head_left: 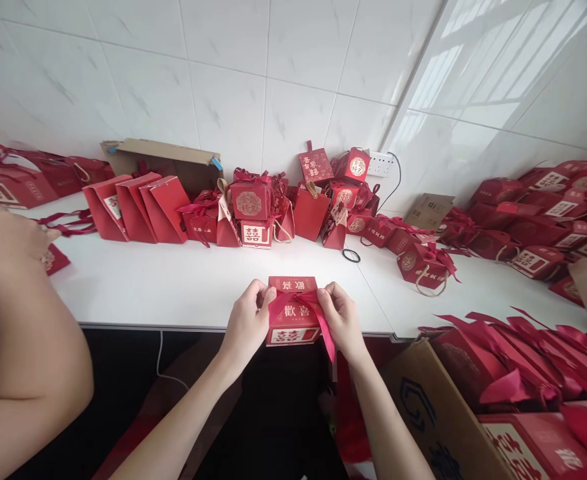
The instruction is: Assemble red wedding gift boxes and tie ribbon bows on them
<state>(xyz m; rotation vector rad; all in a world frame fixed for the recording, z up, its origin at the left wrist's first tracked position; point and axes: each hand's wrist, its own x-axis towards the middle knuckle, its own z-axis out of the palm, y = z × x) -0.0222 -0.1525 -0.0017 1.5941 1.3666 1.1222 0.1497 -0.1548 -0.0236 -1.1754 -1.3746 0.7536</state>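
A red gift box (293,337) with gold and white characters sits at the table's front edge, right before me. Across its top runs a dark pink ribbon (301,300), gathered at the middle, with one tail hanging over the front right. My left hand (251,313) pinches the ribbon at the box's left side, thumb against curled fingers. On the opposite side my right hand (341,317) pinches the ribbon in the same way. The parts of the ribbon inside my fingers are hidden.
Finished-looking red boxes (251,200) line the white table (173,280) along the wall. A black ring (351,255) lies nearby. At right stands a cardboard carton (433,400) of ribboned boxes; more are piled behind it. Another person's arm (38,333) reaches in at left.
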